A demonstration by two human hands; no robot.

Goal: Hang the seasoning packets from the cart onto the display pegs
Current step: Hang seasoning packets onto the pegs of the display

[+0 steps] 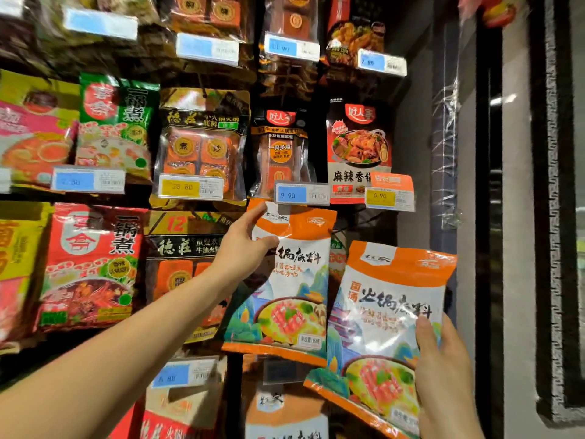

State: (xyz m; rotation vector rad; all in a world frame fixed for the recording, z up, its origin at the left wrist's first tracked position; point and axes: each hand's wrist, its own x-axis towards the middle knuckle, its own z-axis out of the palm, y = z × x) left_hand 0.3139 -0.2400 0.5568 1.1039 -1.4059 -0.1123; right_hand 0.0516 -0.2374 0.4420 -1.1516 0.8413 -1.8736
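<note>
Two orange-and-white seasoning packets are up at the display. My left hand [245, 245] pinches the top left corner of one packet [285, 289], whose top edge sits just under the 9.90 price tag [300, 194]. The peg itself is hidden behind the tag and packet. My right hand [440, 359] grips the lower right side of the second packet [383, 315], which is tilted and held in front of the rack, lower and to the right. The cart is out of view.
The rack is packed with hanging seasoning packets: red and green ones [91, 267] at left, dark ones with orange cubes [199, 144] in the middle, another orange packet [285, 413] below. A dark frame and grey wall [519, 217] stand to the right.
</note>
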